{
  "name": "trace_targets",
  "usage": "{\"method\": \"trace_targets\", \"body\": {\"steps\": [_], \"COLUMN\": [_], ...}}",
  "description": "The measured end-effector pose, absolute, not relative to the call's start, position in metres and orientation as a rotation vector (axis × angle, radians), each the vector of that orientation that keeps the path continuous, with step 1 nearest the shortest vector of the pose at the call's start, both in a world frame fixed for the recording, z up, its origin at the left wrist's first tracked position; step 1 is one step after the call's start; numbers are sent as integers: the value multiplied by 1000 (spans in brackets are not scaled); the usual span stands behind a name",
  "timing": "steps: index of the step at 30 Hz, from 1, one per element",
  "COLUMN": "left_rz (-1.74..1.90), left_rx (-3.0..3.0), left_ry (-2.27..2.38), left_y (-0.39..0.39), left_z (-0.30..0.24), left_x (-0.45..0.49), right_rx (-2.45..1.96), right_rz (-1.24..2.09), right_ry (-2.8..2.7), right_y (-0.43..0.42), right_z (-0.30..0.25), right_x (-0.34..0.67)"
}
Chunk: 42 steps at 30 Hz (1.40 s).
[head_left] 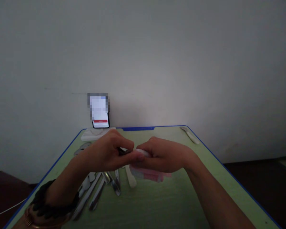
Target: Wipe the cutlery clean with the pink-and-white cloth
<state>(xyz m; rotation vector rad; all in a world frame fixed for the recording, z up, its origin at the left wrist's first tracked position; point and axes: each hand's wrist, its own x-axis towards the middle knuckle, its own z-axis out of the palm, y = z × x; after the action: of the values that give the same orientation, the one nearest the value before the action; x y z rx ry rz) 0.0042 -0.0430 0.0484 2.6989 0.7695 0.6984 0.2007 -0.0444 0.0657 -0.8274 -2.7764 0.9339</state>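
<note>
Both my hands meet over the middle of a green table [205, 165]. My left hand [105, 152] is closed in a pinch on a dark, thin utensil handle whose end is hidden between the hands. My right hand [162, 154] is closed around a small white object [140, 152], perhaps a cloth or wipe, pressed against that utensil. Below the hands lies a pink cloth or packet [152, 174]. Several metal pieces of cutlery [102, 186] lie on the table under my left wrist, with a white plastic spoon [131, 178] beside them.
A phone [99, 111] stands against the wall at the table's far edge, on a white stand [92, 135]. A white utensil [190, 135] lies at the far right corner. More metal spoons [82, 148] lie at the left edge. The table has a blue rim.
</note>
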Motion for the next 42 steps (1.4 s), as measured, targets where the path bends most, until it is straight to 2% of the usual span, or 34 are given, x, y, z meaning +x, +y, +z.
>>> {"method": "trace_targets", "body": {"steps": [6,18,28,37,42], "left_rz": [637,647,342,348,330], "left_rx": [2521,2246,2448,2448,2403], "left_ry": [858,1034,1113,1103,1144], "left_y": [-42,-38,-39,-56,-48], "left_z": [52,47,56,69,65], "left_x": [5,0,-1,-4,-7], "right_rx": [-777,-996,-1198,-1154,-1295], "right_rz": [988,1118,657,768,744], "right_ry": [-2747,-2694,-2611,-2736,-2682], "right_y": [-40,-31,-36,-46,-45], "right_z": [65,69,71,70,72], "right_x": [207,230,231,217,221]}}
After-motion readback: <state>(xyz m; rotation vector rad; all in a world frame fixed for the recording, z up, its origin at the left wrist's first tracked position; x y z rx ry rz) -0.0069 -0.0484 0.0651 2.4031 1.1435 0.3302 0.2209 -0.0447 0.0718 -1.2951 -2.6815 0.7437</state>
